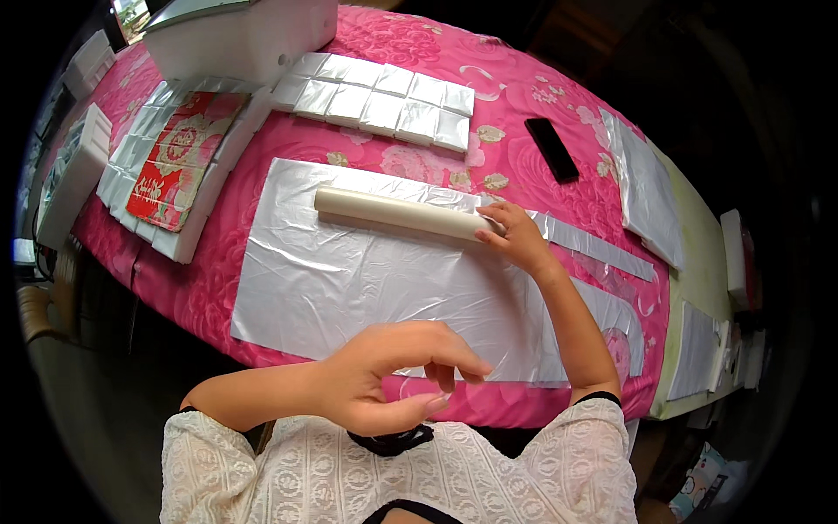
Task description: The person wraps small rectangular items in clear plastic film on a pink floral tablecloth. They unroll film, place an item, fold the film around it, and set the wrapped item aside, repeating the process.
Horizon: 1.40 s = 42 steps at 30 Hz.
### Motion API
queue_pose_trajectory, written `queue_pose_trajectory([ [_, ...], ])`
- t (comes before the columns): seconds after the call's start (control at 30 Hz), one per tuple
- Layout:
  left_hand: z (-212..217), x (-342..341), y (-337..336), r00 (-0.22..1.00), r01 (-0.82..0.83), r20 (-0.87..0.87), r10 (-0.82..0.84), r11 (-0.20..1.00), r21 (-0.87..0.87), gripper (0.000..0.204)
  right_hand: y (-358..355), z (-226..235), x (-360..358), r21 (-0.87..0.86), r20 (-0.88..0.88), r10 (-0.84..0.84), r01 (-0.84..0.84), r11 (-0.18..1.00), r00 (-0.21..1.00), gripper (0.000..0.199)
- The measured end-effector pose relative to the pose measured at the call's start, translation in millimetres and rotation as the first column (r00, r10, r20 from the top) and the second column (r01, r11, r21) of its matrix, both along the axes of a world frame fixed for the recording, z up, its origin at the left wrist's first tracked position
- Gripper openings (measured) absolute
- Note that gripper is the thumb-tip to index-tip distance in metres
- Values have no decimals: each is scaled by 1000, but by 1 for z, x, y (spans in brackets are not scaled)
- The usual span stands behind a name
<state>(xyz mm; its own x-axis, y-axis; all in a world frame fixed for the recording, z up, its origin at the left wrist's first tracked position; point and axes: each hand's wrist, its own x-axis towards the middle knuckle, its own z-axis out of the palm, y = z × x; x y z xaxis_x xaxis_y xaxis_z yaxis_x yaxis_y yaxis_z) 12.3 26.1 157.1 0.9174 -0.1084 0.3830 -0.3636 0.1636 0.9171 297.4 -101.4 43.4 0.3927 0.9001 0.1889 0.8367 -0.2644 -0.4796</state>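
A cream-coloured tube (397,210) lies slantwise across the far part of a thin silvery-white plastic sheet (323,279). At the tube's right end my right hand (517,237) grips it, fingers over the top and thumb on the near side. The sheet is spread flat with creases, and its right end has cut-out strips like bag handles (633,327). My left hand (397,371) hovers over the near edge of the sheet. Its fingers are bent and apart from the thumb, with nothing between them.
Rows of small folded white packets (384,96) lie beyond the sheet. A black phone (552,150) is at the right, near more plastic sheets (646,196). At the left, a red printed card (188,157) rests on stacked packets, by a white box (244,44). A pink floral cloth (214,279) covers the table.
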Motion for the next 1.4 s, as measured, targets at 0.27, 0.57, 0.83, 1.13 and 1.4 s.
queue_pose_trajectory([
  [0.27,-116,27,-54,921,-249,10,390,568,784,70,-82,10,-123,-225,-22,-309,296,928,951,44],
  [0.57,-142,55,-105,906,-284,114,407,387,877,80,-167,-38,-108,-24,109,-240,244,969,965,48],
  [0.83,-134,62,-120,899,-267,107,424,338,902,75,-342,-58,42,19,320,-768,806,591,555,39],
  [1.13,-136,60,-123,908,-267,118,402,340,902,73,-340,-41,26,261,301,-863,835,484,406,11],
  [1.4,-114,58,-127,963,-243,49,264,780,577,61,-230,23,-74,291,-212,-631,665,688,746,14],
])
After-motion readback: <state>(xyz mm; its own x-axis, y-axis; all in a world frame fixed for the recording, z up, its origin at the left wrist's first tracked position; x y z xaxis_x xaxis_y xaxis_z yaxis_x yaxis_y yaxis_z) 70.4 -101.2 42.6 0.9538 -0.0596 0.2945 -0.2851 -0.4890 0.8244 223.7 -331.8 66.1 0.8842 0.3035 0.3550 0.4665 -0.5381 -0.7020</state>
